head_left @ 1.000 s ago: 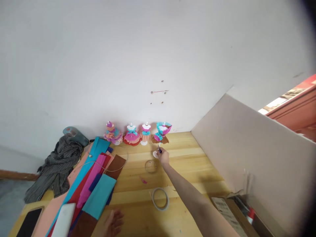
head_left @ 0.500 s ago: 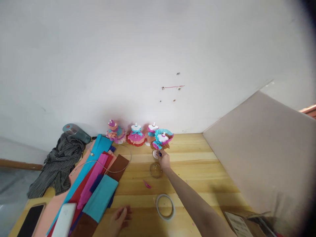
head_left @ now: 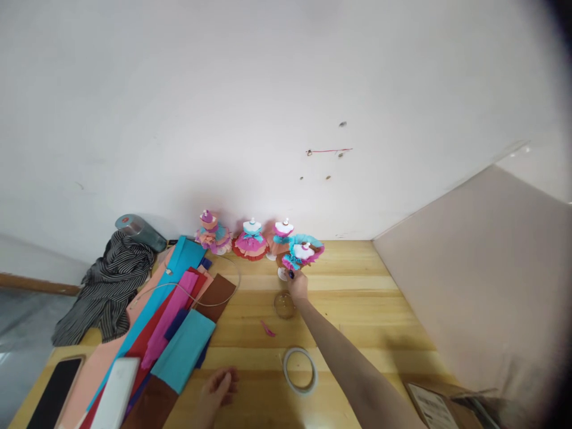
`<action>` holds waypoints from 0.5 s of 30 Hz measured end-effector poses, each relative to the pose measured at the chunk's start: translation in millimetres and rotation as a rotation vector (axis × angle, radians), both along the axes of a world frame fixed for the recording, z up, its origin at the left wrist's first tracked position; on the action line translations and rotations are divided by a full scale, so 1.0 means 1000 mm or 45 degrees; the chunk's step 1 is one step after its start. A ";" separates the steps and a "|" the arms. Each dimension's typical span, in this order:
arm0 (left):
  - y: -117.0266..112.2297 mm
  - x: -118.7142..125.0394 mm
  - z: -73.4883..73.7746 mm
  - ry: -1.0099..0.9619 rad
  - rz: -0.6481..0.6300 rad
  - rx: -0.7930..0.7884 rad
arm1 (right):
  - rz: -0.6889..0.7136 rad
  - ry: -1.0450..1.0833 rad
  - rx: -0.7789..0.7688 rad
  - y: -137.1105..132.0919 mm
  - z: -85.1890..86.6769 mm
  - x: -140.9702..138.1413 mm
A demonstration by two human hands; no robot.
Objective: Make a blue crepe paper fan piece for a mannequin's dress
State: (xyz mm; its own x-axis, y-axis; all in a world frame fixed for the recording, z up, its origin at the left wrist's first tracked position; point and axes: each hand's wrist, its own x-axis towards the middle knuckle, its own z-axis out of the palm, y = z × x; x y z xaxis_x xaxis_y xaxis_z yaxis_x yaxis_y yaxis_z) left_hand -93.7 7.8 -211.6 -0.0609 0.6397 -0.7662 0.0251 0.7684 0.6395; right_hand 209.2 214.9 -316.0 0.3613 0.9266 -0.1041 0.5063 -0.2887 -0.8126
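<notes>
My right hand (head_left: 298, 286) is closed at the foot of a miniature dress form (head_left: 304, 251) with a white bust and a ruffled paper dress in turquoise, pink and brown. Part of its round white base (head_left: 282, 274) shows left of my fingers. Three more dressed forms stand left of it by the wall: a purple-and-peach one (head_left: 212, 233), a pink one with a red hem (head_left: 251, 241), and a brownish-peach one (head_left: 283, 229) partly hidden. Low in the view, my left hand (head_left: 220, 387) hovers near the table with loosely curled fingers and nothing visible in it.
Clear tape (head_left: 284, 305), a white tape roll (head_left: 301, 370) and a pink scrap (head_left: 268, 329) lie on the wooden table. Leftward are coloured crepe sheets (head_left: 184, 350), a cable, a white box (head_left: 117, 390), a phone (head_left: 56, 393) and striped cloth (head_left: 105, 289). A cardboard box (head_left: 431, 405) sits lower right.
The view has shifted slightly, so the wall marks sit further right. My right hand stays at the dress form's foot, and my left hand keeps about the same place.
</notes>
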 end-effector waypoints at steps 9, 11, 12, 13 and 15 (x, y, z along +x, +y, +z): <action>-0.001 0.000 -0.012 -0.024 0.013 -0.005 | -0.040 0.031 0.056 0.002 0.006 0.007; 0.002 0.002 -0.007 -0.002 0.006 -0.015 | -0.028 0.039 0.073 0.001 0.010 0.008; 0.003 0.004 -0.004 0.011 0.000 -0.003 | -0.024 0.043 0.084 0.000 0.012 0.008; 0.005 0.006 -0.001 0.011 -0.015 0.021 | -0.021 0.047 0.099 -0.001 0.014 0.008; 0.008 0.008 0.006 0.003 -0.033 0.097 | -0.027 0.058 0.150 -0.004 0.019 0.007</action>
State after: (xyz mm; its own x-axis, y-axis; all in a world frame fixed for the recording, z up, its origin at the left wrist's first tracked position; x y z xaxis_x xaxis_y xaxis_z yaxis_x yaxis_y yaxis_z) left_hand -85.3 15.5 -205.6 -0.0448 0.6975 -0.7152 0.0459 0.7166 0.6959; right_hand 215.9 210.7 -296.6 0.3784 0.9256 -0.0119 0.4631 -0.2004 -0.8634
